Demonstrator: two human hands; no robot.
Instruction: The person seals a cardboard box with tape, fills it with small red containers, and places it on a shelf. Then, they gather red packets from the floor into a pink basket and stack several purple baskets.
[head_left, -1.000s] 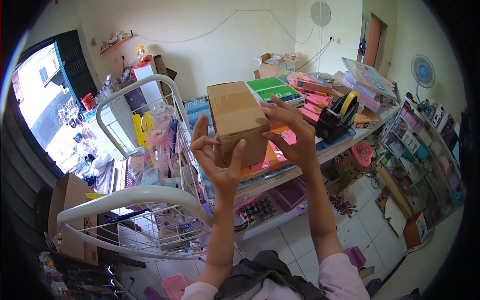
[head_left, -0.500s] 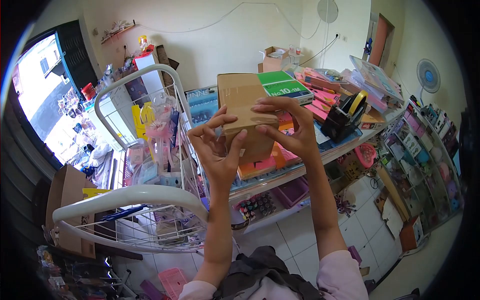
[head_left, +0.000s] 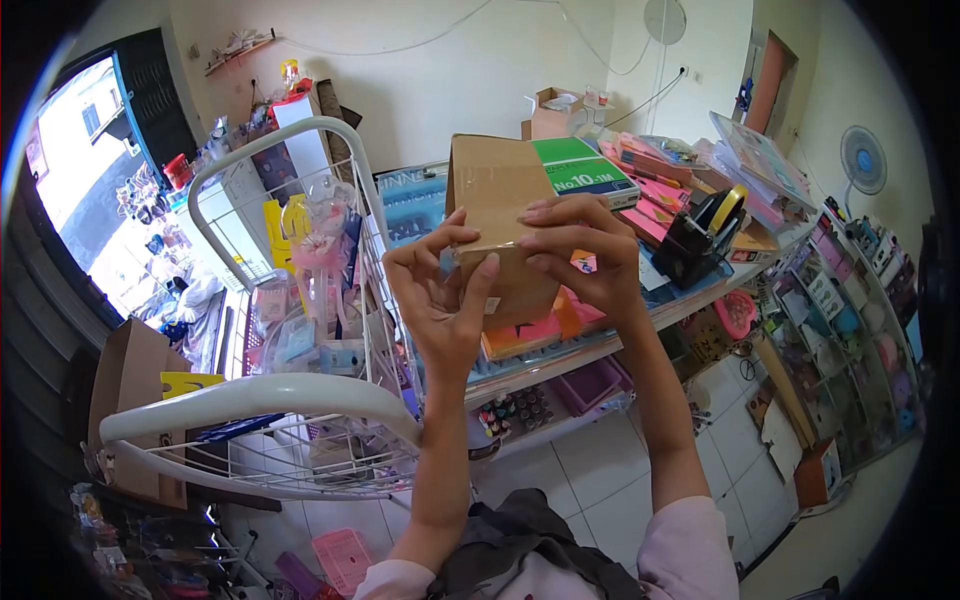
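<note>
A brown cardboard box (head_left: 500, 178) is held up over the counter's near edge, with clear tape shining along its near top edge. My left hand (head_left: 440, 300) grips the box's left near corner, thumb on the near face and fingers at the side. Across the right part of that taped edge, my right hand (head_left: 590, 250) has its fingers bent against the cardboard, thumb below. Whether it pinches a tape end cannot be made out. Behind the box lies a green and white box (head_left: 582, 170) marked No.10-1M. A black tape dispenser (head_left: 690, 245) stands to the right.
Pink and orange packets (head_left: 655, 200) crowd the counter. On the left stands a white wire rack (head_left: 260, 385) filled with packaged goods. A purple bin (head_left: 585, 385) and marker bottles sit on the shelf below. A display case (head_left: 850, 320) and a fan (head_left: 862, 160) are at right.
The view has shifted slightly. My right fingers have moved a little down and are bent more closely over the box's near edge. My left hand keeps its hold.
</note>
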